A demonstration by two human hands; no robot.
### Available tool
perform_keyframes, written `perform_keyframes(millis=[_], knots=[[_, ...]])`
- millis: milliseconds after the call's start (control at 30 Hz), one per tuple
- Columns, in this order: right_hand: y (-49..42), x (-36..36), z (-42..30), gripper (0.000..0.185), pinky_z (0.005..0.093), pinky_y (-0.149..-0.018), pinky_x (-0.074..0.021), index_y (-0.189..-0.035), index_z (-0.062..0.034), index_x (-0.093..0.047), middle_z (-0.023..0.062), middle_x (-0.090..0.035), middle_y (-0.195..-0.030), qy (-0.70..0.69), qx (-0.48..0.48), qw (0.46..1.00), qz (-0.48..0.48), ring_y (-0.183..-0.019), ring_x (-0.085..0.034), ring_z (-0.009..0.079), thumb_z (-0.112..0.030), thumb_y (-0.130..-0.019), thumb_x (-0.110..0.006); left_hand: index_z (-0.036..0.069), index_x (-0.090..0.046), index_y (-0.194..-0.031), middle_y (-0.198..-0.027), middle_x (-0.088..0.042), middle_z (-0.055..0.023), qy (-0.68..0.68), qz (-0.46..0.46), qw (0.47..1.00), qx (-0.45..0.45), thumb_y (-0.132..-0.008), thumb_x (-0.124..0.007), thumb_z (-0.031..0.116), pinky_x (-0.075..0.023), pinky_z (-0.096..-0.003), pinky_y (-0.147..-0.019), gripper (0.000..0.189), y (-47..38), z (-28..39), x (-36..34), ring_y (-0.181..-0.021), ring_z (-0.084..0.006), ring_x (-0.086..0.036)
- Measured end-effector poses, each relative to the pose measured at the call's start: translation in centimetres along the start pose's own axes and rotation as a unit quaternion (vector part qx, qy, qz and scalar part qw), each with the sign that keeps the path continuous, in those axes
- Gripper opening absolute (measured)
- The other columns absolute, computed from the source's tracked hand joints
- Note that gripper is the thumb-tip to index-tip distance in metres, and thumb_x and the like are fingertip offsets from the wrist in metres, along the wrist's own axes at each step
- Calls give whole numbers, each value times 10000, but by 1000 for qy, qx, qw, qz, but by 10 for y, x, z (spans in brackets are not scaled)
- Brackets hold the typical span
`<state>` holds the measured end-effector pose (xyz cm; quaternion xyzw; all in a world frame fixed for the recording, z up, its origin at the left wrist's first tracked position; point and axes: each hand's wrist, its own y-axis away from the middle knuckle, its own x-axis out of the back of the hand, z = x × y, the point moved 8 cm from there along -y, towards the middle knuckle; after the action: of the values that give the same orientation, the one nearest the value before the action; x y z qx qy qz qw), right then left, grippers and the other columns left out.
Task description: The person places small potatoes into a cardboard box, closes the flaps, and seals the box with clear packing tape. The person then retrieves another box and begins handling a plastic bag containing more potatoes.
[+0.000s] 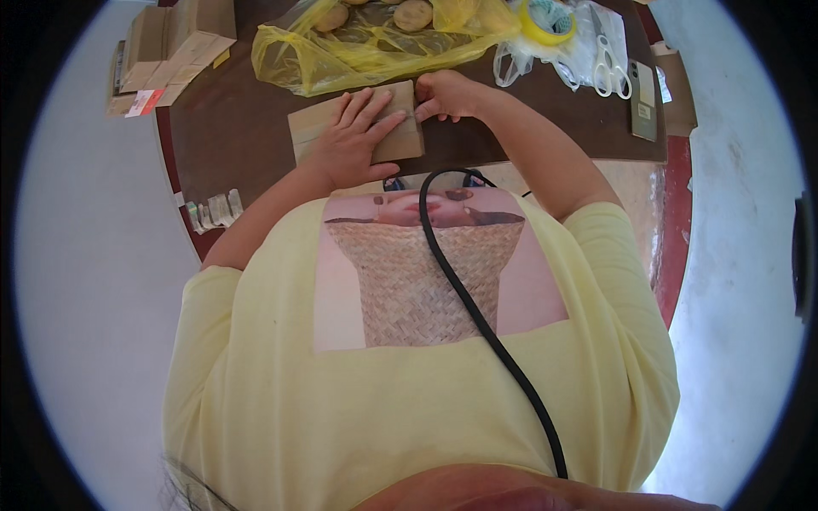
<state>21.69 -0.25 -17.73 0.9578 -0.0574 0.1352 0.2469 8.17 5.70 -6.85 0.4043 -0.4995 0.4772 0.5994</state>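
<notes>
A small flat cardboard box (406,137) lies on the dark brown tabletop (243,128) right in front of me. My left hand (354,137) rests on top of it with the fingers spread. At the box's right end, my right hand (447,96) has its fingers curled, with the thumb and fingertips touching the edge; whether they pinch anything there I cannot tell. Just beyond the box spreads a yellow translucent plastic bag (358,57) with several potatoes (413,15).
Folded cardboard boxes (172,51) stand at the far left. Tape rolls (547,22), clear plastic bags (578,54), white-handled scissors (610,70) and a smartphone (643,102) lie at the right. Tape strips (220,209) hang at the near left edge. A black cable (473,306) crosses my chest.
</notes>
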Motion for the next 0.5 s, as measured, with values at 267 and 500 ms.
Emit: perform_keyframes(millis=[267, 500], knots=[[6, 3, -12, 362, 315, -438, -476, -978, -38, -595, 87, -610, -728, 36, -3, 999, 12, -575, -588, 173, -286, -766, -753, 218, -474, -1342, -1459, -336, -103, -19, 3, 1000, -3, -683, -723, 481, -170, -507, -1124, 752, -3, 2, -9, -1352, -354, -269], [-3, 1, -7, 295, 303, -432, -470, -1034, -44, -608, 76, -593, -711, 88, -7, 996, -7, -552, -564, 166, -176, -794, -718, 221, -463, -1350, -1460, -333, -103, -19, 7, 1000, -8, -683, -727, 471, -171, -518, -1124, 760, -3, 2, -8, -1354, -358, -263]])
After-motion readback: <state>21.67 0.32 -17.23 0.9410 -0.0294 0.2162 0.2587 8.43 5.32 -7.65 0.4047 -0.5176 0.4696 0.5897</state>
